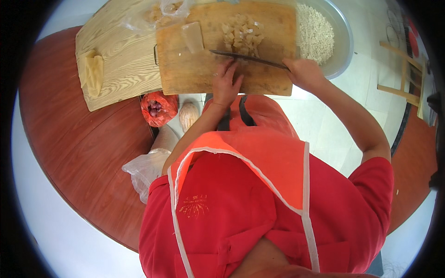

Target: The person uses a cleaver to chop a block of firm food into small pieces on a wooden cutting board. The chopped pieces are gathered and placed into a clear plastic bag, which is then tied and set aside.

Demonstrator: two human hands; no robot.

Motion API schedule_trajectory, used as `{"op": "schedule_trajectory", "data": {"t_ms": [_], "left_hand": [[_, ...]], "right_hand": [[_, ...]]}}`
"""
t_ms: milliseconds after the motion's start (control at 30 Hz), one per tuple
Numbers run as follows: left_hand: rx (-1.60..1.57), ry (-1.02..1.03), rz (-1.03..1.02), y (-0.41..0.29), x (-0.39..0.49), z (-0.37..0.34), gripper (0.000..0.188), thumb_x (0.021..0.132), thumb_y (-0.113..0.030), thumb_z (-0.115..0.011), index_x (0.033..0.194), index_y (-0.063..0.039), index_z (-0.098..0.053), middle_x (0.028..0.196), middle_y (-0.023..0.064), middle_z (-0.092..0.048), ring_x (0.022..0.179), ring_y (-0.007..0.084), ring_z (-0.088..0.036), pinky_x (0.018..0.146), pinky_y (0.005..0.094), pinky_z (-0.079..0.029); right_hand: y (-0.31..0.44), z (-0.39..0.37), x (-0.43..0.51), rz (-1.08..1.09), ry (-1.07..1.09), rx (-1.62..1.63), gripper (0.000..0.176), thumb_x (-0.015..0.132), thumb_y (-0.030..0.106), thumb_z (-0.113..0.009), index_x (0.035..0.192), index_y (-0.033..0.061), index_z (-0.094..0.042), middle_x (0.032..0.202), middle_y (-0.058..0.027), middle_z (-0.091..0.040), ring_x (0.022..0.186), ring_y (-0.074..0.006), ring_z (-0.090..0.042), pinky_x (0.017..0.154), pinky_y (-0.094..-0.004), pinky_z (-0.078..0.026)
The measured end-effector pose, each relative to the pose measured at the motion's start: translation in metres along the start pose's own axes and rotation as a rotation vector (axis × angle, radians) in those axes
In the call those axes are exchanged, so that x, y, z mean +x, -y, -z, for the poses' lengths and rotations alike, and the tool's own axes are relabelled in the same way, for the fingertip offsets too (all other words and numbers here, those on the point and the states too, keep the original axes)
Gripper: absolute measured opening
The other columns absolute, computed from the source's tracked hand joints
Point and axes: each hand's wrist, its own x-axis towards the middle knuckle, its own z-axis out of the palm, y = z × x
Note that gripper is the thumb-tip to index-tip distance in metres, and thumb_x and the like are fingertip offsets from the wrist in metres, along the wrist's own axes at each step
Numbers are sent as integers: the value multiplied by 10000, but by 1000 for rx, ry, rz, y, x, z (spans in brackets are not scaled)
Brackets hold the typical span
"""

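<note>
My right hand (pixel 306 72) is closed on the handle of a kitchen knife (pixel 248 59), whose blade points left across the wooden cutting board (pixel 194 78). Close to the blade's near side, my left hand (pixel 226 83) rests on the board with its fingers bent; whether something lies under the fingertips I cannot tell. A heap of pale brown translucent chunks (pixel 245 34) sits beyond the blade. Left of the heap lies a flat slab of similar look (pixel 193 37).
A large basin (pixel 342 38) of small white pieces stands right of the board. At left, a crumpled yellowish wrapper (pixel 92 73) lies on the wood-grain table (pixel 128 62); clear plastic bags (pixel 175 7) lie behind. Below is a red bag (pixel 167 113) of purplish bulbs.
</note>
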Motion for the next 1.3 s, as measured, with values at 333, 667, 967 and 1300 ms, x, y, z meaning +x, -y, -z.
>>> {"op": "schedule_trajectory", "data": {"t_ms": [333,667,967,1300], "left_hand": [[15,-29,-30,0,-10,1,425,822,-123,-728,1222,-28,-622,1281,173,-570,1156,372,-568,966,416,-482],[5,4,-6,-1,-16,3,427,828,-101,-722,1235,-26,-618,1276,160,-582,1160,360,-572,965,406,-486],[16,-4,-101,-2,-26,3,426,815,-71,-722,1227,-21,-623,1271,156,-593,1159,347,-582,952,394,-495],[16,-20,-110,-9,-24,-2,438,804,-52,-721,1228,-10,-618,1317,153,-571,1185,340,-580,978,385,-496]], "right_hand": [[-1,-7,-15,34,-59,41,191,873,158,-595,1043,78,-633,765,-163,-680,733,-370,-672,634,-501,-532],[-2,-31,-37,101,-269,192,128,899,194,-630,960,84,-605,750,-144,-651,709,-353,-644,596,-471,-500],[6,-27,-55,41,-227,149,146,913,206,-627,987,80,-621,732,-161,-644,702,-373,-632,612,-483,-490],[14,-20,-67,-85,-161,156,164,916,201,-611,1033,87,-632,770,-182,-659,747,-390,-642,650,-507,-495]]}}
